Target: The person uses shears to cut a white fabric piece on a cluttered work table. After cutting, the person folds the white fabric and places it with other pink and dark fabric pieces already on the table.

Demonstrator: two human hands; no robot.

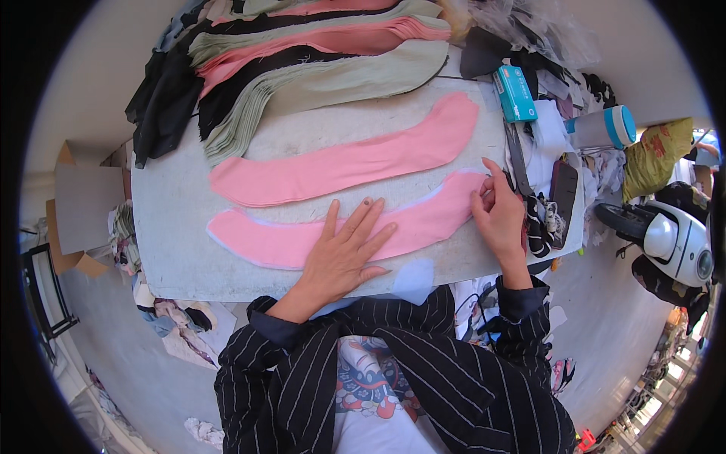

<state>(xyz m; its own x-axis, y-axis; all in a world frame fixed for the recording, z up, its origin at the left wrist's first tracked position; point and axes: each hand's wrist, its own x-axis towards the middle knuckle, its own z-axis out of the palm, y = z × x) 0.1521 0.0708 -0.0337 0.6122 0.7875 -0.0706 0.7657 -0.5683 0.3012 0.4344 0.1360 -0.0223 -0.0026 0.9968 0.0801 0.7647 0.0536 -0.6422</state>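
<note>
My left hand [346, 250] lies flat with spread fingers on a long curved piece of pink fabric [423, 227]. A pale white-blue layer [425, 197] shows along the edges beneath that piece. At its right end is my right hand [499, 212], its thumb touching the pink fabric and its index finger stretched up, apart from the thumb. The other fingers curl inward and are partly hidden. Farther off lies a second pink fabric piece [340, 170] of similar shape. A small pale blue translucent scrap [414, 280] sits at the near table edge.
Stacked green, pink and black cut fabric [325, 83] covers the table's far side. To the right are a teal box [516, 94], scissors [517, 159], a dark phone-like slab [563, 203] and a tumbler [605, 127]. A white scooter [677, 242] stands beyond; a cardboard box [87, 204] is at left.
</note>
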